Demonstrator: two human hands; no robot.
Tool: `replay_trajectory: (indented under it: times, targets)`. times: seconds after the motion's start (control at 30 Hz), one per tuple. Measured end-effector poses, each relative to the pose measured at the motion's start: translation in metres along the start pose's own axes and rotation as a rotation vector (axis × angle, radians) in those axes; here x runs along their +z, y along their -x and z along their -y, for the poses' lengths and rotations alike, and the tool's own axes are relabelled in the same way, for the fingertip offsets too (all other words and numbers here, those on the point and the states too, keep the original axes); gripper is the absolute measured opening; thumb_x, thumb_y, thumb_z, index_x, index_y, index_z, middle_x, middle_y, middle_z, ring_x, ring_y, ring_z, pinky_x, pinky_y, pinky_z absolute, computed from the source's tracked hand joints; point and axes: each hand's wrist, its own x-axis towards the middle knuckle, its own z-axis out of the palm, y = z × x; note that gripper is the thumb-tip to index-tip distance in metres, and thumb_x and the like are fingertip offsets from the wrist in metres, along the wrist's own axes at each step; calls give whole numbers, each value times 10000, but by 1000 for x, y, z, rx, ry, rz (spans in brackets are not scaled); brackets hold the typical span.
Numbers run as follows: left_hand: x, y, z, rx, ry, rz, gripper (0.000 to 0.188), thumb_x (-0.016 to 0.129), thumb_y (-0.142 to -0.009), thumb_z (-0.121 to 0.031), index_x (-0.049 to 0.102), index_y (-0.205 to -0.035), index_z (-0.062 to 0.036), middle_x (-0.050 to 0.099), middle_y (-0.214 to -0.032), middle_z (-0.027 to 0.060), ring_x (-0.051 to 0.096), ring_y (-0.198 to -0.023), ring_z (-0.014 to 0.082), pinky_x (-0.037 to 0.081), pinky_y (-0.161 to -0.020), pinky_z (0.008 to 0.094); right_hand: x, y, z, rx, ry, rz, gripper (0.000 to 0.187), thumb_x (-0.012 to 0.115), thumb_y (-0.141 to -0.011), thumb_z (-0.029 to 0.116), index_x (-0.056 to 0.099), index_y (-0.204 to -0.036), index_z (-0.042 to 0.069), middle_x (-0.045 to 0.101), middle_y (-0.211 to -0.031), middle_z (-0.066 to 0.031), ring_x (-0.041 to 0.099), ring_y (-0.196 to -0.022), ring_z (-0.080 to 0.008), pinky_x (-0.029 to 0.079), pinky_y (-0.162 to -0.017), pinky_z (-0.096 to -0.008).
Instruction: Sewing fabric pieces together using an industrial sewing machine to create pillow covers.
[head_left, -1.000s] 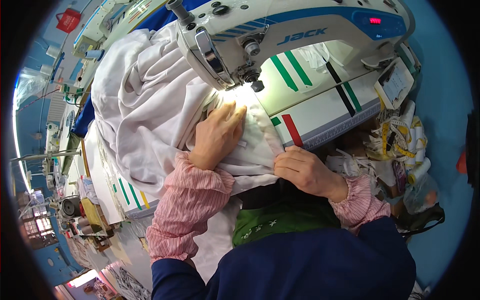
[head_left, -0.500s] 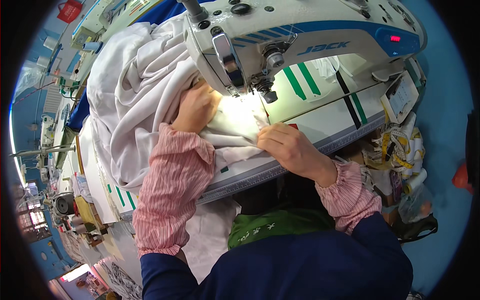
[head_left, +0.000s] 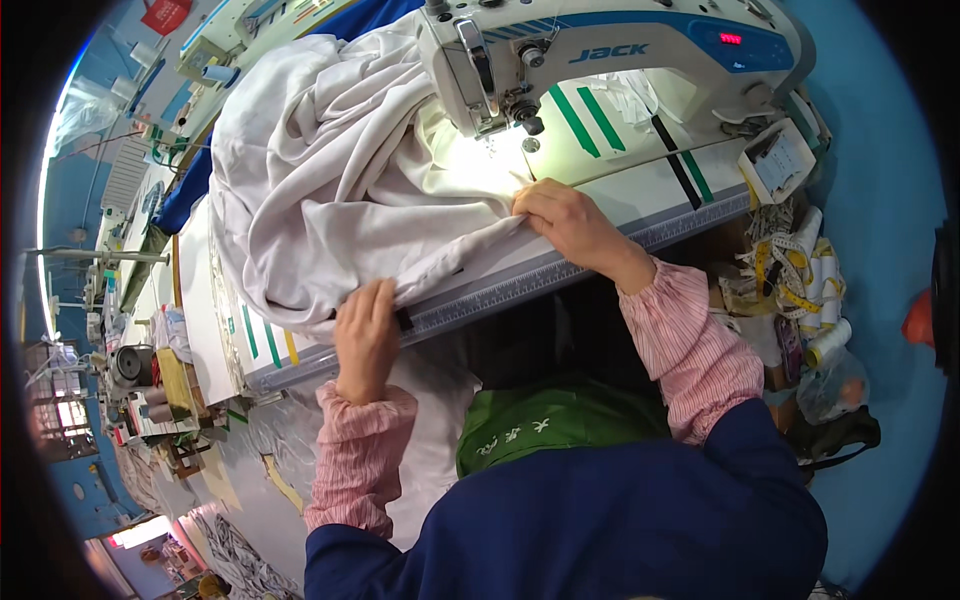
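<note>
White cloth (head_left: 320, 190) lies in deep, loose folds on the table (head_left: 640, 192), heaped to the left of the sewing machine (head_left: 640, 42) and reaching into the bright patch of light under its head, where glare hides the detail at the needle. The front edge of the cloth runs obliquely between the two hands, from the table's near edge at lower left up toward the lit area. The right hand (head_left: 572, 225), nearer the machine, is nearly closed: its fingers are bent and their tips, with the thumb, pinch the cloth edge just in front of the light. The left hand (head_left: 366, 335) lies at the lower end of that edge, its fingers slightly bent and close together against the cloth; whether they grip it cannot be told. Both forearms wear pink striped sleeves (head_left: 690, 340), and a green apron (head_left: 560, 430) shows below the table. A ruler (head_left: 500, 295) follows the table's near edge, passing beneath the right forearm. Two green strips (head_left: 575, 122) mark the surface below the machine's arm, with a black strip (head_left: 676, 160) farther right. At the table's right end stands a white box (head_left: 778, 165); below it hang a yellow and white tape measure (head_left: 795, 290) and, beside this, pale spools (head_left: 828, 343). A blue wall (head_left: 885, 200) closes the right side.
</note>
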Motion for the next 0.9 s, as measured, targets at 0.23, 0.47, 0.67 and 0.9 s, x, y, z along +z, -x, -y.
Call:
replay_trajectory:
  times: [0.23, 0.47, 0.67, 0.9]
  targets:
    - [-82, 19, -84, 139, 262, 64, 103, 667, -786, -59, 566, -772, -66, 546, -600, 54, 572, -527, 246, 456, -491, 385, 8, 23, 42, -99, 131, -73, 410, 689, -756, -24, 597, -1148, 53, 596, -1230, -100, 548, -1194, -307, 463, -1002, -394]
    - [-88, 5, -128, 161, 298, 83, 224, 688, -830, -121, 510, -698, -87, 512, -556, 37, 557, -494, 205, 437, -455, 349, 7, 45, 102, -321, 206, -138, 406, 731, -713, 38, 655, -1109, 90, 593, -1222, -75, 505, -1224, -290, 443, -975, -426]
    - [-87, -4, -132, 206, 299, 130, 242, 680, -842, -161, 504, -691, -89, 522, -565, 29, 572, -510, 202, 444, -456, 355, 4, 52, 97, -313, 191, -240, 277, 691, -745, 62, 670, -1022, 62, 651, -1083, -61, 570, -1142, -277, 466, -942, -428]
    - [-67, -49, -120, 398, 428, 297, 193, 665, -823, -211, 554, -749, -71, 548, -693, 63, 580, -584, 250, 480, -521, 377, -11, 100, 68, -247, 315, 123, 129, 615, -791, 72, 652, -913, 58, 672, -1051, -72, 629, -1048, -225, 478, -957, -414]
